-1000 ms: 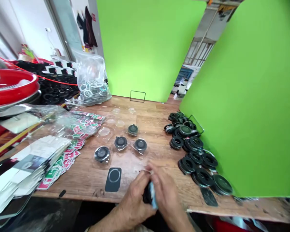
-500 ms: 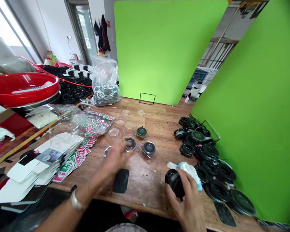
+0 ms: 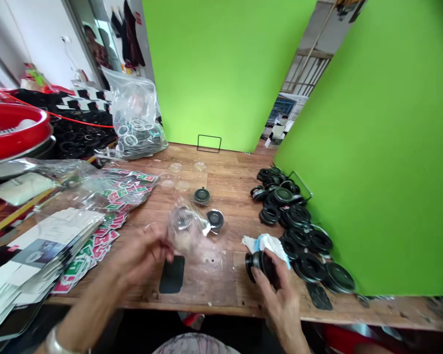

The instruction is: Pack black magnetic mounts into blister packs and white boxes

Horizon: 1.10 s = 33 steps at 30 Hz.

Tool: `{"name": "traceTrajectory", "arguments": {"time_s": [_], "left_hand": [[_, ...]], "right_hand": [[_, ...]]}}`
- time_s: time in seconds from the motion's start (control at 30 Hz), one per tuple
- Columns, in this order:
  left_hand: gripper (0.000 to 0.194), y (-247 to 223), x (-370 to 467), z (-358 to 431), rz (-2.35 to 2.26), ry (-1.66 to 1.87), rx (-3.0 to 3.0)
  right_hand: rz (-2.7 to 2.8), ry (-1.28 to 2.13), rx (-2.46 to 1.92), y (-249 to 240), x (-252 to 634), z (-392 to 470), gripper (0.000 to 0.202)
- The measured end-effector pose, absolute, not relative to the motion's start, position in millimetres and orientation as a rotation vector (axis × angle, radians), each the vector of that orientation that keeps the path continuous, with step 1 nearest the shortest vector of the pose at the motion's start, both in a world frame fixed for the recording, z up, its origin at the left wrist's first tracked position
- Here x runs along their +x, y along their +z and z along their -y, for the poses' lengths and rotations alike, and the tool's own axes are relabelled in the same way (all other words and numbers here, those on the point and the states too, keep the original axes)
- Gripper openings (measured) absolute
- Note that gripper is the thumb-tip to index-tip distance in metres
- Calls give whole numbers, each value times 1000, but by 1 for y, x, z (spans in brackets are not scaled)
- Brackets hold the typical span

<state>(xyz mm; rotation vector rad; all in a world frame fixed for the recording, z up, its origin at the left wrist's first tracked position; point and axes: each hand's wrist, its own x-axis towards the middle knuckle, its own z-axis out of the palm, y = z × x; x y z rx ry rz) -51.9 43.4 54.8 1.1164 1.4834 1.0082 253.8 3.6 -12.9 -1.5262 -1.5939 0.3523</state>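
Observation:
My left hand [image 3: 142, 255] is closed, pinching the edge of a clear plastic blister shell [image 3: 186, 228] raised above the table. The shell is smeared by motion, and a dark round shape shows through it. Below it lies a flat black pad [image 3: 172, 275]. My right hand [image 3: 280, 290] grips a stubby black round part [image 3: 260, 268] near the table's front edge. Behind that part sits a crumpled white and blue cloth [image 3: 269, 242]. Two black discs in clear shells, a nearer disc [image 3: 215, 220] and a farther disc [image 3: 202, 195], rest on the wood.
Black rings [image 3: 299, 236] are heaped at the right, before a green panel [image 3: 372, 172]. Several clear shells [image 3: 182, 185] lie toward the back. At the left are a stack of printed cards [image 3: 40, 250], red and green labels [image 3: 84, 255] and a bag of rings [image 3: 135, 128].
My left hand has drawn back toward me and now holds a clear shell. My right hand keeps its grip on the black part. The whole view has swung to the right.

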Motion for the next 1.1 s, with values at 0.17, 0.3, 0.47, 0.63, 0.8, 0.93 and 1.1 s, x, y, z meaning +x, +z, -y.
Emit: {"name": "traceTrajectory", "arguments": {"time_s": [0.17, 0.3, 0.47, 0.63, 0.8, 0.93, 1.1], "left_hand": [[42, 1, 15, 3, -1182, 860, 605], [36, -12, 20, 7, -1293, 925, 663], [33, 4, 0, 10, -1693, 1125, 1362], [60, 20, 40, 2, -1617, 773, 2132], [50, 25, 63, -19, -1587, 801, 1890], [44, 31, 45, -20, -1068, 1017, 944], [36, 33, 44, -6, -925, 1115, 553]], "right_hand": [[1660, 371, -1311, 24, 223, 0, 47], [2079, 275, -1256, 24, 186, 0, 52], [2262, 365, -1204, -3, 180, -2, 48], [1734, 540, -1262, -13, 210, 0, 37], [1383, 687, -1343, -3, 224, 4, 22], [1214, 1171, -1229, 12, 206, 9, 21], [975, 1544, -1061, 34, 174, 2, 27]]}}
